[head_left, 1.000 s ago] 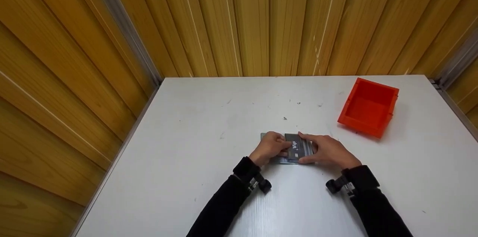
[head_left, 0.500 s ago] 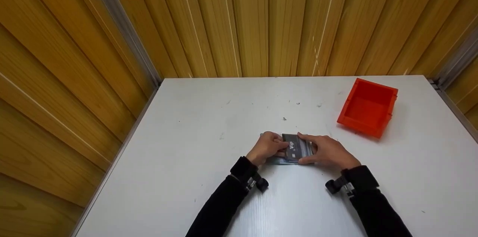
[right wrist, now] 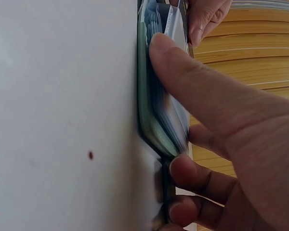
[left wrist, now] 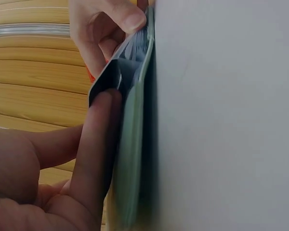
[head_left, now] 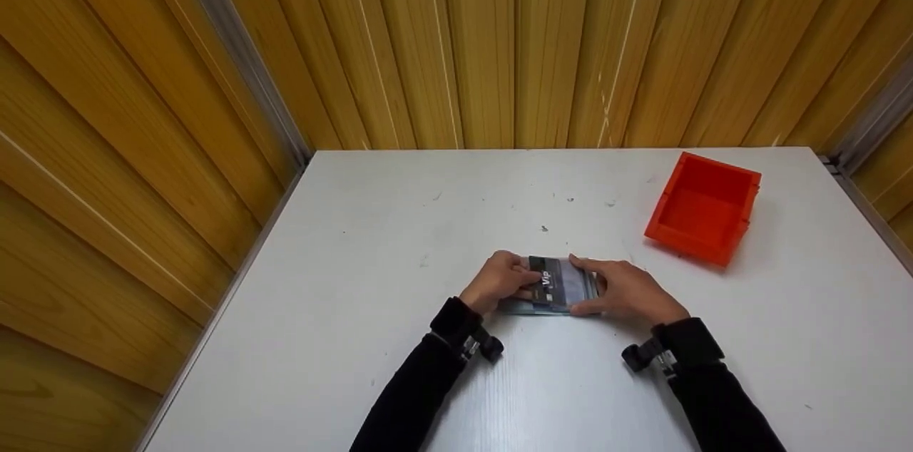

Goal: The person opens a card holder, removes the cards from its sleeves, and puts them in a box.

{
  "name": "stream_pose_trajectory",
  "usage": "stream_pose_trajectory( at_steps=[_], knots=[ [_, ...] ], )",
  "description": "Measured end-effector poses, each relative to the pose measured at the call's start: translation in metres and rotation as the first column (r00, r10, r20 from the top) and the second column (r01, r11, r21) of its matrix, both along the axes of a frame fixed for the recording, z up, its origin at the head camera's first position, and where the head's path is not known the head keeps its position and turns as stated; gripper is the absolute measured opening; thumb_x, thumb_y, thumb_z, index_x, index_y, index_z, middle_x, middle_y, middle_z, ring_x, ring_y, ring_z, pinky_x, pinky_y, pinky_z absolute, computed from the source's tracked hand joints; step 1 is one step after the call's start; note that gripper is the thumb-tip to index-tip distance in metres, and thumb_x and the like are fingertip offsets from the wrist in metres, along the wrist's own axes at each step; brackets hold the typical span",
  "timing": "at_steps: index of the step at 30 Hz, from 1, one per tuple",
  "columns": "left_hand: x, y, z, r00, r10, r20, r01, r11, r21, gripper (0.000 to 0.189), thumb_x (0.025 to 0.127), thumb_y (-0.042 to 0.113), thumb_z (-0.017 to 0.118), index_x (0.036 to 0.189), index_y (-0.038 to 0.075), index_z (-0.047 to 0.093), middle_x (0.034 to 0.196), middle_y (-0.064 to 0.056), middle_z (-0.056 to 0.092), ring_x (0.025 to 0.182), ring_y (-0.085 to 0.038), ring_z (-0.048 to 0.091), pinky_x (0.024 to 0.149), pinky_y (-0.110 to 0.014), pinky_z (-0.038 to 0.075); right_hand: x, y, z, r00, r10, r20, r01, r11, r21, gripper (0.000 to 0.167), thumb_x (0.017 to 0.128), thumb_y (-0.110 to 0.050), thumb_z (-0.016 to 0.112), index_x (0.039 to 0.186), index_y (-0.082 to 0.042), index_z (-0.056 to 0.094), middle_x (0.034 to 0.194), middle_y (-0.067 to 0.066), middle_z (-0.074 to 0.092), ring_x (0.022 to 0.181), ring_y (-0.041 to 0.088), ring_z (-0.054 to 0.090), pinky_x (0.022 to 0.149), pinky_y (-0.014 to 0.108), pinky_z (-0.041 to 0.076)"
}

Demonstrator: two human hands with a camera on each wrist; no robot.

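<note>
Head view: the card [head_left: 545,286] marked "Vip" has just slid leftward, pulled by the left hand [head_left: 493,282], so more clear sleeve [head_left: 573,279] shows beside it; I judge the card is being drawn out of the sleeve, with the job partly done. Compared with a second ago, the left hand sits further left, while the right hand [head_left: 626,289] and the red bin [head_left: 688,247] look unmoved. The left hand is nearly closed, pinching the card with its thumb on top. The right is part-open around the holder [head_left: 515,307], thumb at the near edge and forefinger at the far edge. The holder lies on the white table [head_left: 342,281], well apart from the bin.

Left wrist view: a finger lies along the card's underside, and the card stands tilted off the holder's green cover. How much remains in the sleeve is hard to tell.

Right wrist view: the thumb presses the holder's stacked clear leaves along one edge, with other fingertips at its end.
</note>
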State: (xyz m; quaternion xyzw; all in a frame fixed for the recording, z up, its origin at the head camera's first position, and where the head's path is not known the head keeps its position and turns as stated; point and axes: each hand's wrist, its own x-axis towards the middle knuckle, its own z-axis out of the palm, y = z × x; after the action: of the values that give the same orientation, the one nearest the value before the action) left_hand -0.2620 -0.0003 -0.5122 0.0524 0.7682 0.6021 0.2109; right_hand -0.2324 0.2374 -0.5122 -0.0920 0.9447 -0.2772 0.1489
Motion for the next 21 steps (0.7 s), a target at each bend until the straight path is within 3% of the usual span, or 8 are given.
stream_pose_trajectory(
  at_steps=[13, 21],
  knots=[
    [-0.005, -0.014, 0.002, 1.000, 0.006, 0.011, -0.006, 1.000, -0.004, 0.015, 0.094, -0.001, 0.070, 0.082, 0.002, 0.062, 0.081, -0.005, 0.065, 0.064, -0.009, 0.064, 0.060, -0.021, 0.059, 0.003, 0.004, -0.001, 0.999, 0.022, -0.046, -0.023, 1.000, -0.015, 0.097, 0.075, -0.049, 0.091, 0.157, -0.024, 0.047, 0.109, 0.006, 0.058, 0.100, 0.024, 0.050, 0.075, 0.033, 0.040],
    [-0.009, -0.025, 0.005, 1.000, 0.001, 0.020, 0.000, 0.999, -0.049, 0.008, 0.094, 0.001, 0.072, 0.088, -0.001, 0.068, 0.080, -0.003, 0.066, 0.067, -0.011, 0.063, 0.058, -0.019, 0.055, 0.003, 0.002, 0.002, 0.998, 0.034, -0.046, -0.034, 0.999, -0.017, 0.095, 0.076, -0.048, 0.091, 0.157, -0.023, 0.047, 0.123, 0.010, 0.061, 0.105, 0.026, 0.051, 0.079, 0.034, 0.043]
  ],
)
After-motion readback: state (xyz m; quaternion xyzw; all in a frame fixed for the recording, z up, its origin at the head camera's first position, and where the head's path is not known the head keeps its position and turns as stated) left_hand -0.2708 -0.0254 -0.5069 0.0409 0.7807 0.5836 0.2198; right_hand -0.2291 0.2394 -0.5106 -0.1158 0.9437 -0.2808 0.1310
